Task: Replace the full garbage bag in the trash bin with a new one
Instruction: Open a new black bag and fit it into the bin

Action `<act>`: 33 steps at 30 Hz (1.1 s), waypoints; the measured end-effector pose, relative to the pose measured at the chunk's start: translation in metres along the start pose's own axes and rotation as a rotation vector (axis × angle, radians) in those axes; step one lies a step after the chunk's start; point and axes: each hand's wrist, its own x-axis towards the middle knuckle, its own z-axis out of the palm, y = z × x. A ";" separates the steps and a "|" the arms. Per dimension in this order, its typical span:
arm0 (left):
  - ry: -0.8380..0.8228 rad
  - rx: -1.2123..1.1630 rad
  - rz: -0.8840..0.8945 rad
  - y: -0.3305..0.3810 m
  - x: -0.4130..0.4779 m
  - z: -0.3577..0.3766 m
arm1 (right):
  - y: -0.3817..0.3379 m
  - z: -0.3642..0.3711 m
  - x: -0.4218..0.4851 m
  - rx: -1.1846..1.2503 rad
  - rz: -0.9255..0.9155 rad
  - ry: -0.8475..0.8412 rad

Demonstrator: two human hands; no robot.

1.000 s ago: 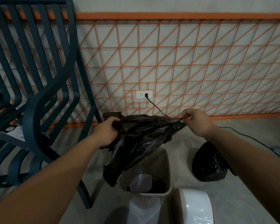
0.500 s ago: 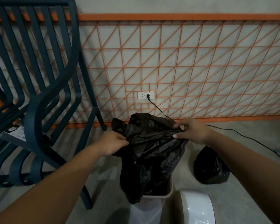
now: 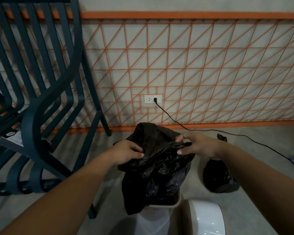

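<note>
A new black garbage bag (image 3: 159,168) hangs crumpled above the white trash bin (image 3: 153,219), its lower end dropping inside the beige rim (image 3: 176,203). My left hand (image 3: 127,152) pinches the bag's top edge on the left. My right hand (image 3: 195,146) grips the same edge on the right. The two hands are close together, so the bag's mouth is bunched between them. A full, tied black garbage bag (image 3: 217,177) sits on the floor to the right of the bin.
The bin's white lid (image 3: 205,217) lies beside the bin at lower right. Stacked dark teal metal chairs (image 3: 36,99) stand close on the left. A black cable (image 3: 210,131) runs from the wall socket (image 3: 152,98) across the grey floor behind the bags.
Both hands have come lower and closer together with the bag. The bag, stretched out a second ago, now hangs bunched with its bottom inside the bin.
</note>
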 end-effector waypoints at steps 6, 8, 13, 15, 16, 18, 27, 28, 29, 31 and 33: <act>-0.263 0.053 -0.159 -0.007 -0.009 0.018 | 0.013 0.033 0.007 0.036 0.081 -0.086; -0.332 0.146 -0.164 -0.019 -0.012 0.034 | 0.021 0.045 0.014 0.000 0.128 -0.077; -0.169 0.375 -0.053 -0.047 -0.012 0.080 | 0.043 0.077 0.024 -0.126 0.184 -0.182; -0.117 0.477 -0.021 -0.054 -0.009 0.092 | 0.050 0.086 0.027 -0.198 0.163 -0.207; -0.093 0.527 0.003 -0.056 -0.007 0.097 | 0.052 0.090 0.028 -0.264 0.146 -0.204; -0.033 0.586 0.042 -0.058 -0.004 0.107 | 0.058 0.095 0.030 -0.451 0.133 -0.172; -0.083 0.501 -0.076 -0.070 0.035 0.135 | 0.081 0.131 0.053 -0.767 0.110 -0.076; -0.166 0.506 -0.103 -0.073 0.038 0.138 | 0.084 0.137 0.057 -0.756 0.114 -0.074; -0.243 0.525 -0.130 -0.076 0.041 0.142 | 0.087 0.143 0.060 -0.746 0.128 -0.068; -0.364 0.558 -0.168 -0.078 0.042 0.144 | 0.091 0.153 0.066 -0.724 0.192 -0.093; -0.424 0.544 -0.185 -0.073 0.039 0.138 | 0.093 0.159 0.069 -0.720 0.241 -0.215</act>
